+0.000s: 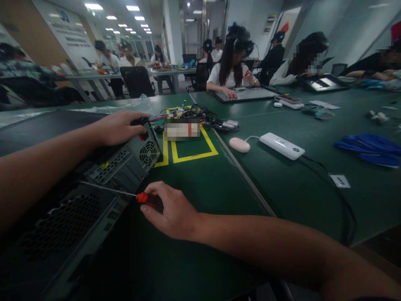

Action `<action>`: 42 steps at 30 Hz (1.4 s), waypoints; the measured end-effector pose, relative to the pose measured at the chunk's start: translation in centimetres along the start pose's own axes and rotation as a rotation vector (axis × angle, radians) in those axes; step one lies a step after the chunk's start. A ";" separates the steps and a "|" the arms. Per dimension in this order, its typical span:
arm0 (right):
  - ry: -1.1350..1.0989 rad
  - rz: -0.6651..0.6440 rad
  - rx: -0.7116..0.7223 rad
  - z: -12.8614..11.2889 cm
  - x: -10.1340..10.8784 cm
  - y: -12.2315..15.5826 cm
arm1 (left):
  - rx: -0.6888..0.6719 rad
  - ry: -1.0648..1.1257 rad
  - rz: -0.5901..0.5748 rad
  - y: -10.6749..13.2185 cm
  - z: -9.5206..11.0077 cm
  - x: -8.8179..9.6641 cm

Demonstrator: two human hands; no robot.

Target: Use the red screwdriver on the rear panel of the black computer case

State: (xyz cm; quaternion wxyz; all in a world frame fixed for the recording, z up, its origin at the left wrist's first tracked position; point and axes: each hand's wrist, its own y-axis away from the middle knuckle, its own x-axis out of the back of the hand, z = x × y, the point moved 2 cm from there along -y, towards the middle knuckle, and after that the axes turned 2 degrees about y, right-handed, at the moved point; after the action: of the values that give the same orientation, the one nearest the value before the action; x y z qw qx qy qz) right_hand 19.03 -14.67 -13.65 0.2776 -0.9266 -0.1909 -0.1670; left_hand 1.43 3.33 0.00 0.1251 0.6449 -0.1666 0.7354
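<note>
A black computer case (64,228) lies at the left with its metal back panel, fan grille and ports turned toward the right. My left hand (122,126) rests over the case's far upper corner, its thumb and fingers gripping the edge. In my right hand (172,209) is a screwdriver (142,197) with a red and black handle, held between thumb and fingers. Its long thin shaft points left across the back panel. The tip sits against or just in front of the case near the honeycomb vent; exact contact cannot be made out.
Behind the case, a heap of cables (200,113) and a blurred pale box (181,128) lie by yellow tape markings (194,158). A white power bank (282,145), a pink round item (239,144) and blue cloth (369,148) are to the right. Several people work beyond.
</note>
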 end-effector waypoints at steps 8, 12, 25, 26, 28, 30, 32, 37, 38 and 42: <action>-0.011 -0.004 -0.011 -0.1 0.1 -0.1 | -0.008 -0.023 -0.005 0.0 0.1 0.0; -0.001 -0.003 0.005 0.0 0.0 -0.1 | -0.008 -0.006 -0.005 -0.1 0.0 0.1; 0.011 0.014 0.002 0.0 0.1 -0.1 | -0.014 0.011 -0.007 0.1 0.2 0.0; 0.013 0.016 0.008 0.0 0.1 -0.1 | -0.011 0.013 -0.009 0.0 0.3 0.0; 0.018 0.018 0.017 0.0 0.1 -0.1 | 0.002 0.014 -0.011 0.0 0.3 0.1; 0.027 0.022 0.016 -0.1 0.1 -0.1 | 0.010 0.014 -0.012 0.0 0.3 0.1; 0.035 0.030 0.016 -0.1 0.1 -0.1 | 0.012 0.016 -0.015 0.0 0.3 0.1; 0.063 0.036 0.037 -0.2 0.2 -0.1 | 0.019 0.002 -0.011 0.1 0.1 0.1; 0.072 0.036 0.040 -0.2 0.2 -0.2 | 0.018 0.000 -0.008 0.0 0.0 0.1; 0.092 0.010 0.035 -0.3 0.2 -0.3 | -0.003 0.017 -0.009 -0.1 -0.3 0.0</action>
State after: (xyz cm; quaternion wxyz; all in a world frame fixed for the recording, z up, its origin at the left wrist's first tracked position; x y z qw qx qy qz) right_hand 19.03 -14.55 -13.24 0.3030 -0.9139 -0.1760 -0.2049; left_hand 1.24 3.51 -0.05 0.1308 0.6392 -0.1638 0.7399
